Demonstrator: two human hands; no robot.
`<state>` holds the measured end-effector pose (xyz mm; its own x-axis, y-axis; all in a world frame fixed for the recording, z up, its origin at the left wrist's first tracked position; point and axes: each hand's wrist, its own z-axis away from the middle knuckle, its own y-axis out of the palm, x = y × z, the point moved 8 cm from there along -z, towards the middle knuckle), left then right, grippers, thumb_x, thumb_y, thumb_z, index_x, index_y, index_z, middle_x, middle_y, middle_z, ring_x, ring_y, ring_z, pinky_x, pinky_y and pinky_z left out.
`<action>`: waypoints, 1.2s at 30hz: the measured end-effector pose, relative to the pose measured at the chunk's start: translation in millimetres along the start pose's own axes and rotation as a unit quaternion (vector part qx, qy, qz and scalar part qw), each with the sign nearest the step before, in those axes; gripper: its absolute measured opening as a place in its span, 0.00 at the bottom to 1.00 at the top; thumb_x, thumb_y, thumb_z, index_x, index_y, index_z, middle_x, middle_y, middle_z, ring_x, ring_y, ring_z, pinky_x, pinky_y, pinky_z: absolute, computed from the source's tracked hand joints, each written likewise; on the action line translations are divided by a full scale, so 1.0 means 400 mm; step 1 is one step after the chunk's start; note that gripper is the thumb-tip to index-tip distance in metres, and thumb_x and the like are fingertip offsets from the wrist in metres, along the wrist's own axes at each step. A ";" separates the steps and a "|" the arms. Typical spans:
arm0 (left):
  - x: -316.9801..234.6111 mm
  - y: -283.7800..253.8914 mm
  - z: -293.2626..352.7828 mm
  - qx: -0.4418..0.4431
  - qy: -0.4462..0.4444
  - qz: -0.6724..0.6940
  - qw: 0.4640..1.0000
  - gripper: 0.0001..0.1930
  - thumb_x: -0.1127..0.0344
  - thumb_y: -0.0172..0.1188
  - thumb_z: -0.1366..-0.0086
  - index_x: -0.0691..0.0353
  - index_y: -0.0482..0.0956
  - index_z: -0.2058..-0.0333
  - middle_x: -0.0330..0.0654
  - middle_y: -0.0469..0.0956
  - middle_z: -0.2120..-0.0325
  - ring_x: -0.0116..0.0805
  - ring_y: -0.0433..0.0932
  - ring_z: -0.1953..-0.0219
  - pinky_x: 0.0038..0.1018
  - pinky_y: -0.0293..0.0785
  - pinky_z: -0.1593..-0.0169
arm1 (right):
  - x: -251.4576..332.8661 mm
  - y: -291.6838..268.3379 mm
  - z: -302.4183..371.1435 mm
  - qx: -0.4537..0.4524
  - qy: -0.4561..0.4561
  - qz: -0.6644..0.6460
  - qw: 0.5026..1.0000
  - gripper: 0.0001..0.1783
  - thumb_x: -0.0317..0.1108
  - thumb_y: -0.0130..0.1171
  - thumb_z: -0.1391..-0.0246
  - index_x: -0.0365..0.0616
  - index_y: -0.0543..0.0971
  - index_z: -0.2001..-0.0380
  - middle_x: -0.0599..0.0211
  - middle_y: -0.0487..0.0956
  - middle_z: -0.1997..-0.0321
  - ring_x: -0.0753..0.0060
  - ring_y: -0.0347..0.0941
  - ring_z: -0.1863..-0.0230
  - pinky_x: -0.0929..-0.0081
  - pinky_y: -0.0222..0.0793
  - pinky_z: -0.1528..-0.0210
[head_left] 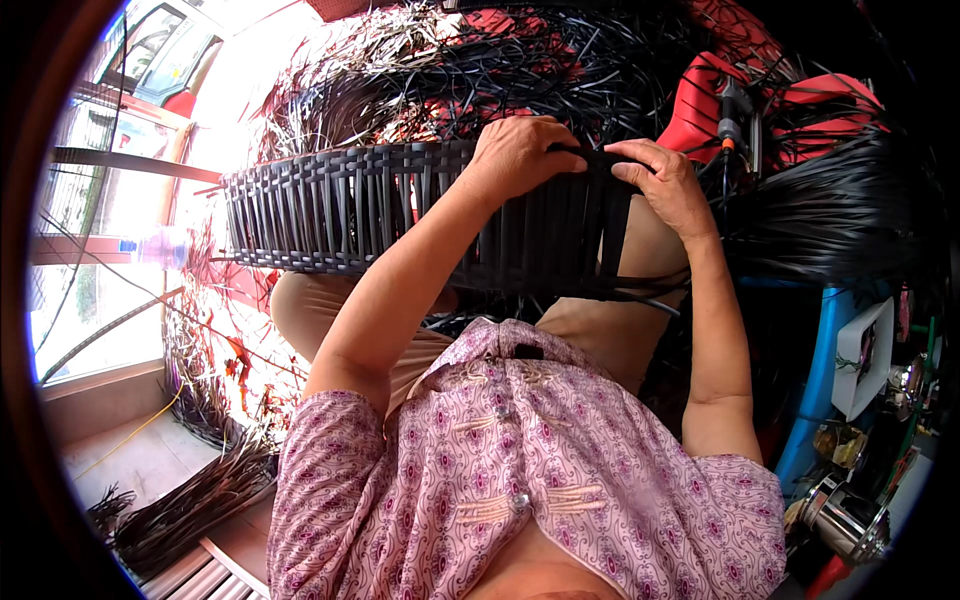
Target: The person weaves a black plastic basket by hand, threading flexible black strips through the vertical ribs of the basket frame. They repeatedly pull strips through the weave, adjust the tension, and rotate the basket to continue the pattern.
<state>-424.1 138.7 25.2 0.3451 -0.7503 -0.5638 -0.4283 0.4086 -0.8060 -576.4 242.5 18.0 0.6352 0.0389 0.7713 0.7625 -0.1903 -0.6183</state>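
Left hand (525, 158) near 12 o'clock, right hand (672, 192) around 2, both grips kinda pinching that black woven panel (335, 210) up top.

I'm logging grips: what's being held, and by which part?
The black woven panel, at its upper edge toward the right end, by left hand and right hand.

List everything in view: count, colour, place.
woven panel: one, black, across the lap
loose strips: many, mostly black, beyond the panel
strip bundle: one, black, right
floor bundle: one, dark, lower left
red pieces: two, red, upper right
blue object: one, blue, right
white frame: one, white, right
metal cylinder: one, silver, lower right
glass panes: several, bright, left
shirt: one, pink-purple patterned, torso
trousers: one pair, tan, legs
left hand: one, bare, panel's top edge
right hand: one, bare, panel's upper right
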 end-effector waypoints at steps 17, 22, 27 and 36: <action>-0.001 -0.005 0.038 -0.020 0.068 -0.038 0.997 0.28 0.42 0.69 0.46 0.57 0.83 0.54 0.45 0.81 0.58 0.48 0.78 0.51 0.40 0.72 0.47 | 0.140 -0.001 -0.003 0.025 -0.082 0.339 0.937 0.21 0.45 0.70 0.52 0.45 0.84 0.57 0.62 0.85 0.59 0.57 0.78 0.51 0.61 0.63 0.42; 0.086 -0.170 0.173 -0.091 0.051 -0.140 0.985 0.42 0.35 0.69 0.49 0.58 0.76 0.42 0.44 0.75 0.47 0.43 0.71 0.43 0.40 0.61 0.39 | 0.298 0.003 -0.032 -0.026 -0.134 0.368 0.920 0.31 0.48 0.72 0.53 0.44 0.79 0.48 0.60 0.81 0.49 0.58 0.75 0.46 0.60 0.62 0.40; 0.238 -0.222 0.248 -0.061 0.007 -0.165 0.984 0.38 0.31 0.67 0.51 0.59 0.83 0.53 0.42 0.80 0.58 0.43 0.77 0.50 0.38 0.68 0.45 | 0.263 0.217 -0.098 0.018 -0.176 0.237 0.955 0.30 0.48 0.70 0.50 0.44 0.78 0.47 0.59 0.81 0.49 0.56 0.75 0.46 0.58 0.65 0.43; 0.248 -0.231 0.225 -0.083 0.017 -0.123 0.989 0.31 0.31 0.62 0.46 0.58 0.84 0.67 0.39 0.81 0.71 0.41 0.80 0.62 0.37 0.70 0.55 | 0.236 0.263 -0.117 0.003 -0.146 0.215 0.966 0.22 0.43 0.67 0.46 0.47 0.80 0.50 0.59 0.83 0.56 0.55 0.78 0.53 0.60 0.69 0.50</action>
<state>-275.3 73.4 27.5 0.4282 -0.8346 -0.3465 -0.4681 0.1232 -0.8751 -442.1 180.4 32.8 0.9001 0.2322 0.3687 0.4210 -0.2456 -0.8732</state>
